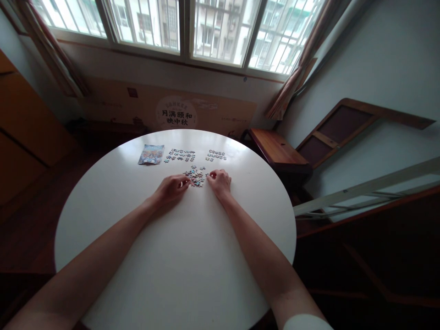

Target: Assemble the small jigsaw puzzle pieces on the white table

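Observation:
Both my arms reach across a round white table point(172, 256). Between my hands lies a small pile of loose jigsaw pieces point(196, 177). My left hand point(172, 187) rests on the table with its fingers curled, the fingertips touching the pile's left edge. On the pile's right side, my right hand point(219, 179) has its fingers pinched together at a piece; what it holds is too small to make out. Farther back lie two spread-out groups of pieces point(179, 155) point(216, 155) and a small picture card point(151, 154).
A wide barred window point(185, 27) runs along the far wall, with a cardboard panel bearing printed characters point(176, 113) below it. A wooden bench point(275, 149) and a leaning wooden frame point(340, 126) stand to the right. A wooden cabinet point(24, 123) is at the left.

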A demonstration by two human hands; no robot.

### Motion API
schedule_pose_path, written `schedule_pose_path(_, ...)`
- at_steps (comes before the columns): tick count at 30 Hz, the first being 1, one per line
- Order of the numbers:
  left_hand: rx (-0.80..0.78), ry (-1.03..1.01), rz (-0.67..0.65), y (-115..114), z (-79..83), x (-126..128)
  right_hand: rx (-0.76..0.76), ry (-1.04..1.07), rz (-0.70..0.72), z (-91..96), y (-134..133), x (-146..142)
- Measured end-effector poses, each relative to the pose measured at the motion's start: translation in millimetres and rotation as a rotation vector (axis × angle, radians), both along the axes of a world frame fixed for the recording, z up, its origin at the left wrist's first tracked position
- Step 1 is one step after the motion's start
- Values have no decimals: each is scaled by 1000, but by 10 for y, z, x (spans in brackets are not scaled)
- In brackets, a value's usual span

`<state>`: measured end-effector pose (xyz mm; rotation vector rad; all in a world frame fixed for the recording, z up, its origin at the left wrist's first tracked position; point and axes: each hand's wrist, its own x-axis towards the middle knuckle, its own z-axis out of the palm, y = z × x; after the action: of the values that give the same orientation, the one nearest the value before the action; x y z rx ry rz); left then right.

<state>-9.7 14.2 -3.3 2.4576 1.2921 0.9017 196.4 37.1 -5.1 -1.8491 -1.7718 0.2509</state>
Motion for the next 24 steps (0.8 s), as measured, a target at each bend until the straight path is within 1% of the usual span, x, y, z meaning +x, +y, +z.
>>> schedule_pose_path(5, 8, 0, 3, 5, -12, -1, 21, 52, 10, 7, -4, 16)
schedule_pose_path(8, 8, 7, -1, 13, -20, -5, 29, 166, 75, -1, 6, 42)
schedule_pose_path(11, -6, -10, 4, 19, -25, -8, 47, 395, 163, -23, 36, 46)
schedule_pose_path(14, -43, -48, 20, 20, -23, -8, 67, 729, 274, -45, 55, -13)
schedule_pose_path(16, -64, -85, 33, 24, -22, -7, 47, 900, 348, -57, 46, -82)
schedule_pose_path(17, -69, -109, 42, 27, -23, -5, 27, 947, 391, -61, 35, -118)
schedule_pose_path(19, -70, -156, 54, 34, -26, -3, 11, 985, 458, -69, 7, -179)
schedule_pose_path(21, -66, -176, 47, 38, -29, -1, -1, 957, 520, -75, -17, -214)
schedule_pose_path(24, -41, -143, 27, 27, -29, 1, -6, 890, 580, -87, -28, -223)
